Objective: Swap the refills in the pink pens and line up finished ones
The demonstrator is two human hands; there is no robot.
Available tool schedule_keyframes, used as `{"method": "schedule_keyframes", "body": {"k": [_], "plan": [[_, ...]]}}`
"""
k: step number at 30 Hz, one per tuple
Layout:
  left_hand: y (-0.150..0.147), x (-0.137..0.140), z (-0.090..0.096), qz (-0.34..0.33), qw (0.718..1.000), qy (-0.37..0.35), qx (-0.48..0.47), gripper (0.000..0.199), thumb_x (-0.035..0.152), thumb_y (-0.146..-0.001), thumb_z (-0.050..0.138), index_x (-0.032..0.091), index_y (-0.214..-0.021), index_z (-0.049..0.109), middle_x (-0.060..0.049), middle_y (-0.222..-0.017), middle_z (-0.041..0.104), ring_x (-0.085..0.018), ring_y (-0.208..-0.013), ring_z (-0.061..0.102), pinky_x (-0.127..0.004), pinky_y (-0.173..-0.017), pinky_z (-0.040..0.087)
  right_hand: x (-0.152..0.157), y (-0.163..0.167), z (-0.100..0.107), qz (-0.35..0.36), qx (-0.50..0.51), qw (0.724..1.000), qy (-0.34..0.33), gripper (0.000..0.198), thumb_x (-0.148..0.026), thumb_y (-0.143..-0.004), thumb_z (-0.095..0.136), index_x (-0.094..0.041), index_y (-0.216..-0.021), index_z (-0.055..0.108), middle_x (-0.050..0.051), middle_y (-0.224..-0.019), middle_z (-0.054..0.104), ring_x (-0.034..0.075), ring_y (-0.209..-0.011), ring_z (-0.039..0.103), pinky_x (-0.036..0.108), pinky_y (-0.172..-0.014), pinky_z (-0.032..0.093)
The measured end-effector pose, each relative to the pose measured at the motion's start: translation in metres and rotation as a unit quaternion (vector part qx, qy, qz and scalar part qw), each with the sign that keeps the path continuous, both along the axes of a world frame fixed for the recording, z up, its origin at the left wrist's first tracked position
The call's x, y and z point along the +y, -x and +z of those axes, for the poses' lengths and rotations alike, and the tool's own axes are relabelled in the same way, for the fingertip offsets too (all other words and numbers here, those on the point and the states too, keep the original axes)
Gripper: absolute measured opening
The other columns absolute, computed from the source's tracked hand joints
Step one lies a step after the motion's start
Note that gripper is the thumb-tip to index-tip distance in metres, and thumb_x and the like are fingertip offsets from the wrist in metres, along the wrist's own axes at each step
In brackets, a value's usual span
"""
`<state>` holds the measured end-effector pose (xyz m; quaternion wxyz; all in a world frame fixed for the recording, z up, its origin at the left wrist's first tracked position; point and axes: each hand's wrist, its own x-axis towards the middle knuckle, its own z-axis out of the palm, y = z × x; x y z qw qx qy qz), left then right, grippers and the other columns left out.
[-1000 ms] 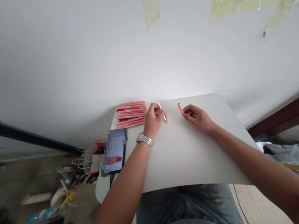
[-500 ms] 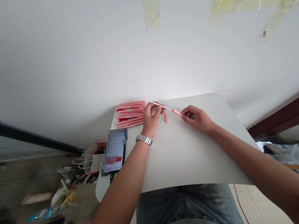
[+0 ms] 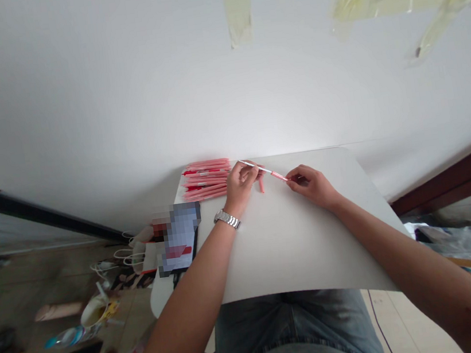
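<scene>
My left hand (image 3: pixel 240 186), with a metal watch on its wrist, is closed in a pinch on the white shaft of a slim pink-and-white pen (image 3: pixel 279 176). The thumb and fingertips of my right hand (image 3: pixel 311 185) pinch the lower right end, by the pink part. Held slantwise between both hands, the pen runs from upper left to lower right above the table. A short pink cap-like piece (image 3: pixel 261 186) lies beside my left fingertips. Several long pink pen-like sticks (image 3: pixel 207 193), some apparently in clear wrapping, are piled left of my left hand.
A phone or tablet (image 3: pixel 180 238), its screen blurred out, stands at the left side of the white table (image 3: pixel 297 249). The table's back edge meets a white wall (image 3: pixel 206 87). On the floor at left are a cup (image 3: pixel 93 312) and a bottle (image 3: pixel 68 337).
Between the hands, the pink part now shows a pale tip at its right end, near my right fingers. The pen has shifted slightly right; both hands stay nearly in place.
</scene>
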<state>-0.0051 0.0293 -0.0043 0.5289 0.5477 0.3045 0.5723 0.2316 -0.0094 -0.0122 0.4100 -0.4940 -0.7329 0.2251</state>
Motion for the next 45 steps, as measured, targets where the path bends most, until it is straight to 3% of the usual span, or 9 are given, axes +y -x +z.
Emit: {"method": "schedule_keyframes", "body": {"k": [10,17,28,45], "plan": [[-0.0015,-0.0037,0.0022,-0.042,0.998,-0.023,0.045,0.031,0.044,-0.089,0.076,0.017,-0.098,0.064,-0.009,-0.097,0.074,-0.018,-0.083,0.072,-0.027,-0.063,0.057,-0.0002,-0.0003,-0.0018,0.019,0.017,1.000,0.002,0.020,-0.041,-0.093,0.065,-0.023,-0.100,0.072,0.004,-0.089,0.064,0.019,-0.080,0.064,0.033,-0.073,0.053],[-0.0011,-0.0060,0.0048,-0.042,0.997,-0.018,0.061,0.032,0.046,-0.088,0.076,0.017,-0.097,0.067,-0.007,-0.091,0.073,-0.015,-0.078,0.069,-0.026,-0.065,0.057,-0.0024,0.0014,0.0025,0.019,0.014,1.000,0.007,0.028,-0.049,-0.093,0.064,-0.024,-0.101,0.073,0.006,-0.090,0.065,0.021,-0.081,0.066,0.036,-0.075,0.057],[0.0004,-0.0051,0.0039,-0.048,0.996,-0.023,0.068,0.034,0.049,-0.089,0.073,0.016,-0.097,0.066,-0.004,-0.085,0.070,-0.013,-0.069,0.065,-0.026,-0.064,0.057,-0.0011,-0.0002,-0.0010,0.021,0.018,1.000,-0.004,0.026,-0.046,-0.095,0.065,-0.024,-0.102,0.074,0.006,-0.092,0.064,0.019,-0.081,0.065,0.034,-0.074,0.056],[0.0019,-0.0041,0.0026,-0.038,0.996,-0.020,0.084,0.033,0.047,-0.089,0.074,0.019,-0.106,0.069,-0.003,-0.088,0.072,-0.012,-0.062,0.065,-0.027,-0.065,0.056,-0.0020,-0.0002,0.0016,0.008,0.015,1.000,0.002,0.030,-0.052,-0.095,0.062,-0.024,-0.102,0.071,0.006,-0.093,0.065,0.021,-0.084,0.066,0.036,-0.077,0.056]]}}
